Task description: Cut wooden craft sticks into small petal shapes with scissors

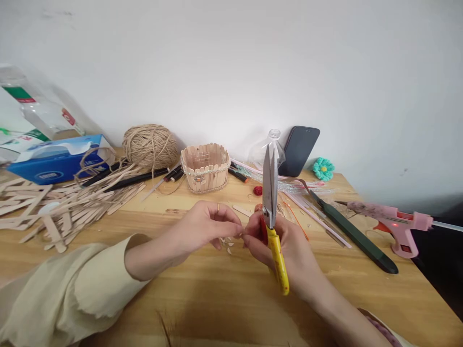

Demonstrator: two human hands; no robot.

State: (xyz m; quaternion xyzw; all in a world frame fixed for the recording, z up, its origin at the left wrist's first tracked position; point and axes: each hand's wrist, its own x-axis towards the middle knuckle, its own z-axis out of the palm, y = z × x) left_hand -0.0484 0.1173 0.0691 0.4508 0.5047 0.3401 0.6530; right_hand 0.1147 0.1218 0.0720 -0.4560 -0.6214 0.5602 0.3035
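My right hand point(294, 243) is closed around a pair of scissors point(269, 193) with yellow handles, blades upright and nearly together. Its thumb and index finger also meet close to the fingertips of my left hand point(202, 224), which is pinched on something too small to make out. Under the fingertips, small pale chips point(227, 245) lie on the wooden table point(202, 294). Beyond my hands stands a little basket made of craft sticks point(206, 179), with a silvery trim round it. A small dark red rosette point(258, 191) lies to the right of the basket.
Left are loose craft sticks point(29, 207), a blue tissue pack point(61, 159), a twine ball point(150, 147) and a plastic bottle point(39, 108). Right are a phone point(299, 150), a turquoise flower point(323, 169), a dark green knife-like tool point(358, 236) and a pink glue gun point(401, 224), its light lit.
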